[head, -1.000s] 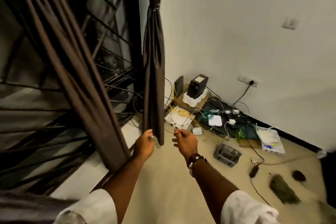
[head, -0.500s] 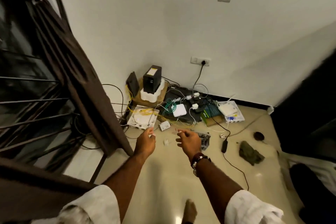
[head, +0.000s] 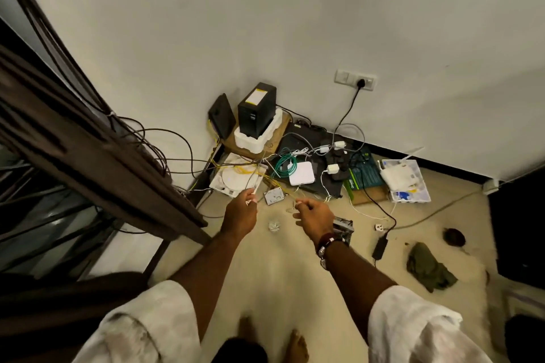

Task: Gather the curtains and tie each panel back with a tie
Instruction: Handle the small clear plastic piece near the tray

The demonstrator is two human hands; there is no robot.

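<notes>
Dim, warm light falls from above, the pale wall [head: 265,23] is evenly lit, shadows darken the right corner, and wide-angle bending and soft blur spoil the edges.

Both bare forearms reach forward and down from loose white sleeves, converging slightly toward the middle of the view. The left hand [head: 240,213] is seen from the back, fingers curled, its thumb and forefinger pinched on something small and pale at the tips. The right hand [head: 315,213] lies just beside it, apart, fingers curled inward with the fingertips drawn together; a dark beaded bracelet [head: 327,242] circles its wrist. Two bare feet show at the bottom edge.
</notes>
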